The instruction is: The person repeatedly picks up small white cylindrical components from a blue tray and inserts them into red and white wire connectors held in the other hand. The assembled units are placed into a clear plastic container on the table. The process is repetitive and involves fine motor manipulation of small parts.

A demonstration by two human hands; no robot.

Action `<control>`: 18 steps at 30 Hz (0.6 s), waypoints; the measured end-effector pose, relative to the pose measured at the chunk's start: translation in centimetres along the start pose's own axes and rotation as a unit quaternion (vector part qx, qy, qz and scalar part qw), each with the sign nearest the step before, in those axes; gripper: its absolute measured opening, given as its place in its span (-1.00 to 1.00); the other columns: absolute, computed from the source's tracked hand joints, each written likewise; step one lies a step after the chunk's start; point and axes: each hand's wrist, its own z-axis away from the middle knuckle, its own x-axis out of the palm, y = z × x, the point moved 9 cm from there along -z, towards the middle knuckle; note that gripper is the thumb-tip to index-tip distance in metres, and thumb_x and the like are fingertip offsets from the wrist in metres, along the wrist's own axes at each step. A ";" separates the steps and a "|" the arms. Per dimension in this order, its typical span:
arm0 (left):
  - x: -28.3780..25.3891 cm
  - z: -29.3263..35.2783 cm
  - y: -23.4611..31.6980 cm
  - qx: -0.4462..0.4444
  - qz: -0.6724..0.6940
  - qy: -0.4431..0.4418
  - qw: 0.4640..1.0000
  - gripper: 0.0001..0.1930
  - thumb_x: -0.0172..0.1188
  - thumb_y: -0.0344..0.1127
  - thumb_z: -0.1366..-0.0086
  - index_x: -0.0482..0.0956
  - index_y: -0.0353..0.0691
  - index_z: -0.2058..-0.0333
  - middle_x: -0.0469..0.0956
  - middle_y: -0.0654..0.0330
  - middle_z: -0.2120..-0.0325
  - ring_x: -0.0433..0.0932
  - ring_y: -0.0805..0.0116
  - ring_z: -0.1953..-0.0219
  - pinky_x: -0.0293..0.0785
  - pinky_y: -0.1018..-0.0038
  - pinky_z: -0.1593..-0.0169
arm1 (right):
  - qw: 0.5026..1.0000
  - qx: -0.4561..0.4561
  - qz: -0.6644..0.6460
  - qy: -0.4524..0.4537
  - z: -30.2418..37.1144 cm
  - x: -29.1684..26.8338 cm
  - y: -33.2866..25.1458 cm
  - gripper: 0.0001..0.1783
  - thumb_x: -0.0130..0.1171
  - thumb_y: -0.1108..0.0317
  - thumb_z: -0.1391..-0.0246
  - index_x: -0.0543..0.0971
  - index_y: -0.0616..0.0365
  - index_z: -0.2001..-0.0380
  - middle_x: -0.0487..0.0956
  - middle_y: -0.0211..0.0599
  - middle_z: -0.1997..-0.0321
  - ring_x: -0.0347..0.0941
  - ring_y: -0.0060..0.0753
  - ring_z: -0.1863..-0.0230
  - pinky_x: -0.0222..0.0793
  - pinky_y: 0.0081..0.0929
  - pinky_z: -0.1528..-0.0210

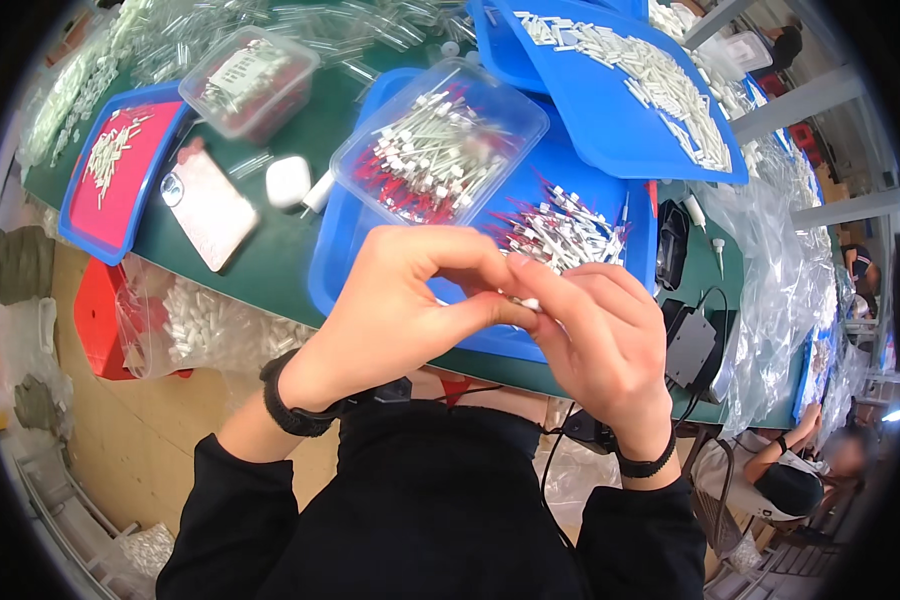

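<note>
My left hand and my right hand meet above the near edge of a blue tray. Their fingertips are closed together on a small white piece, mostly hidden by the fingers. Just beyond them, a loose pile of thin white sticks with white ends and red wires lies in the tray. A clear plastic box, filled with similar white-tipped sticks and red wires, sits partly over the tray's far side.
At the right, another blue tray holds short white tubes. A phone, a white earbud case, a lidded clear box and a red-lined tray lie left on the green table. A black device stands right; a person sits beyond.
</note>
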 end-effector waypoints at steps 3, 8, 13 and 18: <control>-0.8 -1.3 1.6 0.019 -0.134 -0.008 0.991 -0.71 0.40 -0.46 0.05 0.61 -0.36 0.30 0.61 0.15 0.41 0.57 0.39 0.38 0.46 0.51 0.24 | 0.997 0.073 -0.003 0.008 -0.2 0.0 1.9 -0.52 0.37 0.35 0.20 0.57 0.16 0.10 0.57 -0.45 0.52 0.44 -0.41 0.55 0.34 -0.49 0.52; -5.0 -5.6 2.1 0.080 -0.413 0.046 0.906 -0.69 0.37 -0.36 0.04 0.62 -0.33 0.27 0.61 0.00 0.38 0.59 0.15 0.35 0.48 0.38 0.23 | 0.972 0.210 0.100 0.037 -0.6 -3.3 7.5 -0.61 0.46 0.11 0.16 0.61 0.02 0.28 0.52 -0.46 0.65 0.37 -0.54 0.69 0.26 -0.57 0.60; -6.5 -7.8 -3.9 -0.029 -0.535 0.024 0.844 -0.86 0.25 -0.46 0.00 0.63 -0.34 0.40 0.61 -0.04 0.42 0.60 0.03 0.34 0.50 0.30 0.23 | 0.923 0.348 0.137 0.094 -3.4 -5.9 17.8 -0.71 0.32 0.16 0.04 0.63 0.17 0.36 0.60 -0.27 0.57 0.53 -0.29 0.54 0.41 -0.43 0.41; -5.7 -8.2 -3.6 0.011 -0.566 0.043 0.823 -0.93 0.17 -0.49 0.01 0.58 -0.34 0.50 0.57 -0.04 0.50 0.58 -0.02 0.37 0.50 0.22 0.27 | 0.932 0.321 0.159 -0.056 -2.3 -2.1 28.7 -0.70 0.31 0.17 0.10 0.68 0.07 0.29 0.66 -0.18 0.42 0.61 -0.14 0.33 0.49 -0.32 0.22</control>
